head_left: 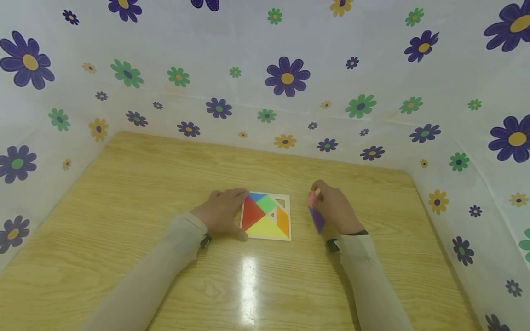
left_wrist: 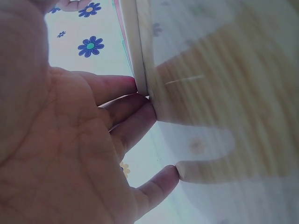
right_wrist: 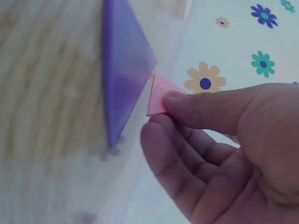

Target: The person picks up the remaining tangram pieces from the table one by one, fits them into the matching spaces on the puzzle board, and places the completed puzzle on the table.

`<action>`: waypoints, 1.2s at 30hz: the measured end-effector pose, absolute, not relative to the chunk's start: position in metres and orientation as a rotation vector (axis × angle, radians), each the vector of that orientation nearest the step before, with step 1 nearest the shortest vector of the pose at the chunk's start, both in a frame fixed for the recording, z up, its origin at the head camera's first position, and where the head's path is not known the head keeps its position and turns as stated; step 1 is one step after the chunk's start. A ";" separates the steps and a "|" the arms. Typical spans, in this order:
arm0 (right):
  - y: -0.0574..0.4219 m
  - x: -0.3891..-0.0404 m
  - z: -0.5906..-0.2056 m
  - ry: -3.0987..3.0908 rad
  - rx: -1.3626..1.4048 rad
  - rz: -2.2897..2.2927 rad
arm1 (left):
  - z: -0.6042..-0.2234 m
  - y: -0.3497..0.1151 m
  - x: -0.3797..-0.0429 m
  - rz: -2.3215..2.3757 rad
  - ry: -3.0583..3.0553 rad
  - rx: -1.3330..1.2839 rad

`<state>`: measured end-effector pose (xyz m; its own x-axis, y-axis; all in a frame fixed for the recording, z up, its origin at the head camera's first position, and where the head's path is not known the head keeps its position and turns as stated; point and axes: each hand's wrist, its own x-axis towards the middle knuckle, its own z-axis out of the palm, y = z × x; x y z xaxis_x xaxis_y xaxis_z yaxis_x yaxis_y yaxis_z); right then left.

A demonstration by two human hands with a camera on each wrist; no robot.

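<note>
My left hand [head_left: 221, 214] rests at the left side of a white tangram tray [head_left: 265, 238], fingers by its upper left corner and thumb by the lower left one. In the left wrist view the fingertips [left_wrist: 133, 84] touch the tray's edge. Red [head_left: 251, 214], blue [head_left: 255, 196], green [head_left: 265, 205], yellow [head_left: 267, 229] and orange [head_left: 283, 221] pieces lie in the tray, with bare triangular spots at its upper right and right of centre. Right of the tray, my right hand [head_left: 338, 209] pinches a small pink triangle [right_wrist: 160, 95] between thumb and fingers. A larger purple triangle [right_wrist: 126, 70] lies on the table beside that hand.
The wooden table [head_left: 198, 170] reaches back to a white cloth wall [head_left: 244, 41] printed with flowers, which also stands along the left and right sides. Bright light reflects off the tabletop in front of the tray.
</note>
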<state>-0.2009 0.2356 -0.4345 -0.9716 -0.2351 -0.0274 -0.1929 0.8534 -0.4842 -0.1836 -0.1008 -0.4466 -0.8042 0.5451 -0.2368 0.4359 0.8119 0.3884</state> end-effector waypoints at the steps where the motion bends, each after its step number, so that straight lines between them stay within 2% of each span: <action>1: 0.236 -0.201 -0.434 2.964 -0.350 -0.775 | -0.447 -0.101 -0.184 0.454 2.660 0.743; 20: 0.213 -0.197 -0.421 3.041 -0.437 -0.821 | -0.455 -0.101 -0.189 0.418 2.681 0.765; 36: 0.185 -0.188 -0.409 2.858 -0.531 -0.869 | -0.454 -0.103 -0.189 0.451 2.659 0.768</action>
